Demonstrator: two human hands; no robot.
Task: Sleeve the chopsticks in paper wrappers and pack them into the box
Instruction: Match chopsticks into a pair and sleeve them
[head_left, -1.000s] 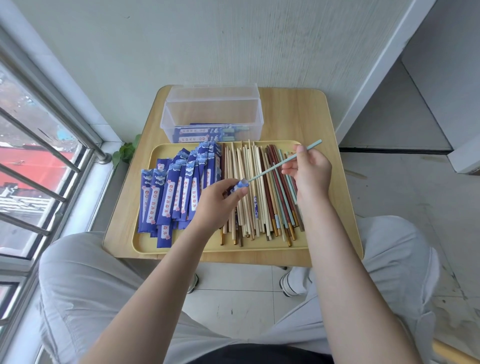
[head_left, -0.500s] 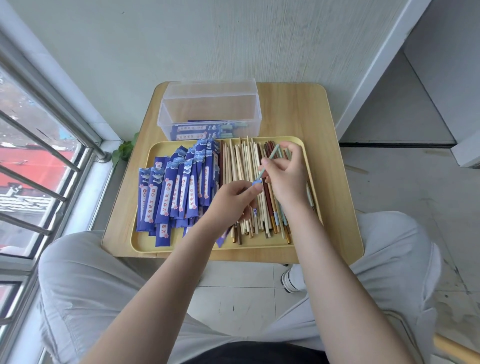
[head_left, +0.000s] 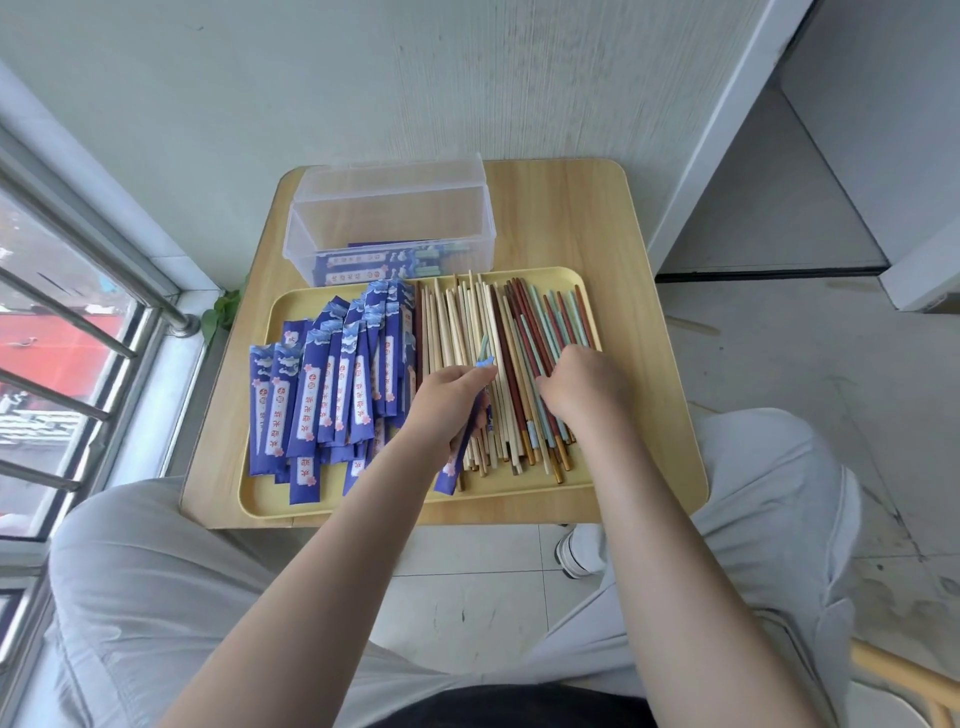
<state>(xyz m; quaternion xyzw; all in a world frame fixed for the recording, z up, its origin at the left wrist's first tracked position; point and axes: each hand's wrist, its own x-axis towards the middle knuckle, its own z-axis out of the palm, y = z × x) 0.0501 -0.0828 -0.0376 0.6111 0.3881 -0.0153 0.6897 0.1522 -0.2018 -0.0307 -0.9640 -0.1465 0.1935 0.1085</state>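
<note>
Blue paper wrapper (head_left: 470, 415) gripped in left hand (head_left: 449, 400), slanting down toward the near edge of the yellow tray (head_left: 260, 499); a pale teal chopstick (head_left: 484, 347) sticks out of its top end, just past the fingertips; lower end of wrapper lies over the near ends of the loose chopsticks (head_left: 498, 364). Right hand (head_left: 584, 387) rests palm-down on the loose chopsticks in the tray's right half; fingers curled into the red and teal sticks; whether it grips one, cannot tell. Empty wrappers (head_left: 332, 384) piled in the tray's left half. Clear plastic box (head_left: 389, 218) at the far-left part of the wooden surface (head_left: 597, 228), beyond the tray; sleeved pairs (head_left: 384, 262) lie flat on its bottom.
</note>
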